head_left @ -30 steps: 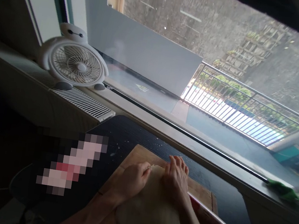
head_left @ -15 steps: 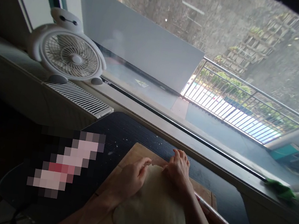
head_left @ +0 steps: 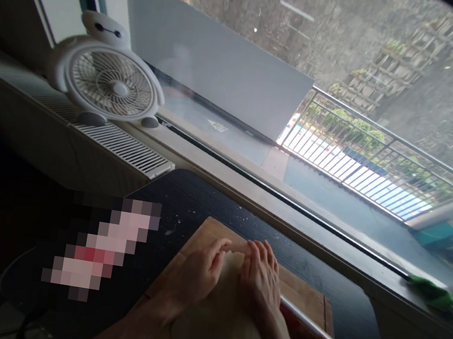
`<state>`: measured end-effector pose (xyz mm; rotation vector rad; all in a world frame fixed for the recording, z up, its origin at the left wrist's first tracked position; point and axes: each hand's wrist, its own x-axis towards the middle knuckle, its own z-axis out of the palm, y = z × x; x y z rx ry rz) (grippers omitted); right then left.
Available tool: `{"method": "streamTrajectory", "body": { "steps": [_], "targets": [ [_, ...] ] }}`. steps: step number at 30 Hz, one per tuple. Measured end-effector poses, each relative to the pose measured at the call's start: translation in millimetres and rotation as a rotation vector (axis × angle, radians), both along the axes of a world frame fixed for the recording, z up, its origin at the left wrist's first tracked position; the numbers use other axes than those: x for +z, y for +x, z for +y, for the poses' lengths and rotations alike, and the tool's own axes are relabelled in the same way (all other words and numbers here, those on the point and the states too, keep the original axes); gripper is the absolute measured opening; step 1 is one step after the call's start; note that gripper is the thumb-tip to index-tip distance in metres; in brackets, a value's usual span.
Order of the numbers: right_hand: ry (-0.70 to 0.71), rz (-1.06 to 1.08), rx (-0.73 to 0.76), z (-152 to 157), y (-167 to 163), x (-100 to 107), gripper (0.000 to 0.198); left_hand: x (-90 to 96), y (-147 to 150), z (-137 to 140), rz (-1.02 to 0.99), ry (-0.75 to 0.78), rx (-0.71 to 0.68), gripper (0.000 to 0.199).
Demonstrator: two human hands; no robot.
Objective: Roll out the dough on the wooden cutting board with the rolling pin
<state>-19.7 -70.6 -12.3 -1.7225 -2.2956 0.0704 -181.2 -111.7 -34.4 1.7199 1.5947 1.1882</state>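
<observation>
At lower centre, a dough sheet (head_left: 223,318) is flanked by the half-curled left hand (head_left: 203,268) and flatter-fingered right hand (head_left: 261,278), holds unclear; a rolling pin (head_left: 318,334) is slanted lower-right beside the latter.

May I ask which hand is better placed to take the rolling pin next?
Likely the right hand: it is nearer the rolling pin, while the left hand is across the dough.

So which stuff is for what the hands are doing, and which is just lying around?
Seems part of the job:
pale dough sheet, with the left hand and right hand at its far end
wooden board under it
what looks like a rolling pin

Seems just there:
white fan
green thing by the window

Can't tell: the blurred-out pink patch
</observation>
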Motion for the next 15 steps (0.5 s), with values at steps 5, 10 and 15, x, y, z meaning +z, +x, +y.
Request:
{"method": "streamTrajectory", "body": {
  "steps": [5, 10, 15],
  "targets": [
    [-0.013, -0.027, -0.065, 24.1, -0.3, 4.8, 0.04, 1.8, 0.7, 0.5, 0.024, 0.011, 0.016, 0.033],
    [-0.027, -0.014, -0.058, 21.2, -3.5, 1.6, 0.04, 1.0, -0.1, -0.3, -0.004, 0.0, 0.013, 0.033],
    [0.092, -0.05, 0.017, 1.8, -5.1, -6.1, 0.037, -1.1, 1.6, 1.0, 0.001, -0.001, -0.004, 0.034]
  ]
}}
